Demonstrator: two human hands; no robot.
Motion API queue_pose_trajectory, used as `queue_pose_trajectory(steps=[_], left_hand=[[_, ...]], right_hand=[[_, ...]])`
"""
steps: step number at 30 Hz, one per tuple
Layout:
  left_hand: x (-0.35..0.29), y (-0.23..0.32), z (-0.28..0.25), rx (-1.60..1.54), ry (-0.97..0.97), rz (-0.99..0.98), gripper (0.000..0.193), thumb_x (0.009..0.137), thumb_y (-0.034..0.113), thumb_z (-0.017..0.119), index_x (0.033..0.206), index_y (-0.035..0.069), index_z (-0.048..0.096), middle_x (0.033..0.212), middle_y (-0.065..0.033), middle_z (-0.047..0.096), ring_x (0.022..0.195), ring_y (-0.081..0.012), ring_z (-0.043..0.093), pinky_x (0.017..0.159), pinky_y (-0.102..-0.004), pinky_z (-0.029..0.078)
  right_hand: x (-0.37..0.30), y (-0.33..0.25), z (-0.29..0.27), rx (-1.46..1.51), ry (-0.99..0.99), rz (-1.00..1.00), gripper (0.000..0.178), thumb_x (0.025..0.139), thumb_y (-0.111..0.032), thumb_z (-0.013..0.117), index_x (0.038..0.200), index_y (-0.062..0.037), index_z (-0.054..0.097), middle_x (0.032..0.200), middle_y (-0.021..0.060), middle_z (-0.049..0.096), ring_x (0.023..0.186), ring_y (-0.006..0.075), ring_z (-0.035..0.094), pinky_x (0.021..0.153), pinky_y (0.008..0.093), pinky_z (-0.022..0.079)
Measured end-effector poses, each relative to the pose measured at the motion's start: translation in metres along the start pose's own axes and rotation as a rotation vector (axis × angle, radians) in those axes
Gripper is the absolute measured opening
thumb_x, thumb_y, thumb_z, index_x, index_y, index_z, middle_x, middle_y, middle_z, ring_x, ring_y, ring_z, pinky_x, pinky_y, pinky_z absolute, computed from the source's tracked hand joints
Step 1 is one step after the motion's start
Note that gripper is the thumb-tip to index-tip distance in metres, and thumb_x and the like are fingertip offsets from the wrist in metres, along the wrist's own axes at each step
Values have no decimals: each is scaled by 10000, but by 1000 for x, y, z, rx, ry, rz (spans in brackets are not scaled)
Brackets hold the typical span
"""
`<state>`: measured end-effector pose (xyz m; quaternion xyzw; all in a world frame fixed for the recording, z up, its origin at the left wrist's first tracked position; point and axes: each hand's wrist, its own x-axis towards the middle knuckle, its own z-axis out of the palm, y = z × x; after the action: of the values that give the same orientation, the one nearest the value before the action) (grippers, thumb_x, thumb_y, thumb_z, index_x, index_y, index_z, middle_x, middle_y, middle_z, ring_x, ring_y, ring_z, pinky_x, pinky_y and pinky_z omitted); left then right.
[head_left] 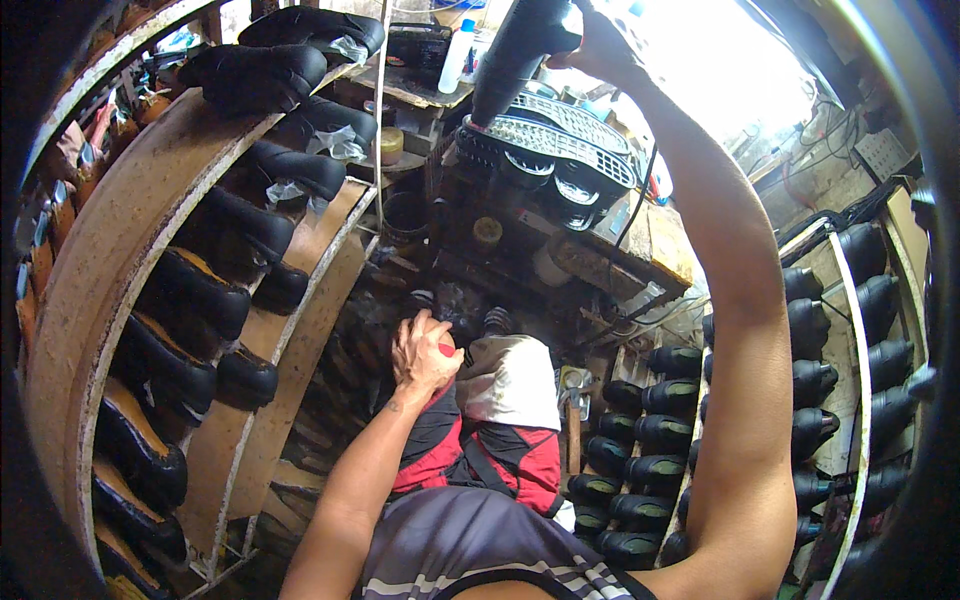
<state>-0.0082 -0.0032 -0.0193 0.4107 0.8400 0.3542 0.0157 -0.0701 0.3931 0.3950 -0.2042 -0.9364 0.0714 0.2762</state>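
Note:
My right hand [605,52] reaches up at the top of the view and grips a black heat gun [525,50], partly lost against bright light. The gun's nozzle points down at the left end of some black shoe soles [560,128] with a pale grid pattern, on the workbench. I cannot tell whether the nozzle touches them. Below the soles, rounded silvery parts show. My left hand [424,355] rests on my bent left knee, fingers spread over the red and black trousers, holding nothing. A light cloth [510,380] covers my other knee.
At left, a rack [130,225] carries black shoes [235,225] on several levels. More black shoes [660,435] fill racks at right. A white bottle [457,55] stands on the back shelf. A hammer [573,430] lies beside my right leg. A cable [637,205] hangs before the bench [655,240].

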Motion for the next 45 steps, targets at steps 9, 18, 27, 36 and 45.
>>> queue_pose_trajectory(steps=[9,18,27,36,45], left_hand=[[0,-1,3,5,-6,-12,541,685,418,914,1178,213,824,1473,-113,602,1314,-411,570,1071,-568,529],[0,2,0,4,-48,-19,536,725,393,895,1218,204,806,1512,-115,569,1352,-427,532,1111,-564,492],[-1,7,-2,24,-105,-64,575,731,402,894,1269,219,800,1578,-128,530,1420,-456,491,1166,-599,442],[1,14,-3,73,-88,-46,588,701,436,904,1241,223,813,1552,-130,566,1379,-421,546,1139,-551,488],[2,13,-5,74,-98,-47,599,691,432,905,1245,226,815,1547,-140,578,1361,-415,562,1126,-544,500]], right_hand=[[-2,10,-13,-4,-88,135,950,780,-371,911,1601,-197,465,1408,180,658,1127,369,736,661,486,703],[-26,36,-62,-211,-46,-52,852,720,-422,970,1387,-49,592,1174,191,710,1064,328,725,801,473,624],[-84,65,-122,-443,6,-17,610,686,-474,995,972,10,756,835,122,719,775,222,690,719,408,536],[-150,60,-167,-565,56,176,907,711,-523,962,1367,24,656,1100,183,777,1019,321,755,907,443,574],[-167,10,-182,-661,-68,405,784,750,-495,933,1354,-39,729,1236,162,776,1137,290,746,982,424,564]])
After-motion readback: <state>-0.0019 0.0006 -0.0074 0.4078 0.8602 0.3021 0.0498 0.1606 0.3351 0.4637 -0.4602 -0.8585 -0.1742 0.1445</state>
